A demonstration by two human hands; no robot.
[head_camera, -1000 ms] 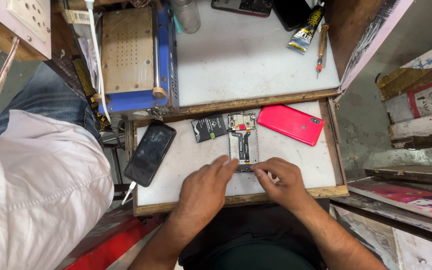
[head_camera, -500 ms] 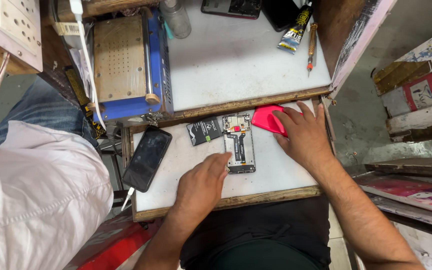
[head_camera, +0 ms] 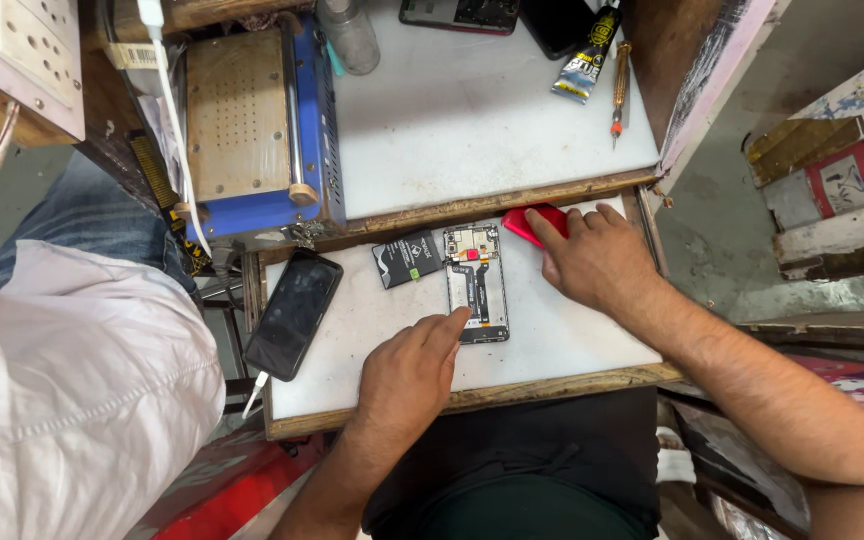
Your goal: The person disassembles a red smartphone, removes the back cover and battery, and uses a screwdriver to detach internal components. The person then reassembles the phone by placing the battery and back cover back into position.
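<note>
Under right hand (head_camera: 597, 262), glossy red cover (head_camera: 532, 222)

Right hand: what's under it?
The right hand lies flat on a red phone back cover; only the cover's upper-left end shows past the fingertips. The rest is covered by the palm, so whether anything else lies beneath cannot be seen.

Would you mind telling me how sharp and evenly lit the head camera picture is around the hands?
Head view: even, soft light, faint shadows; left hand on the opened phone and right hand on the red cover are sharp; straight edges bow toward the corners, wide-lens distortion.
</note>
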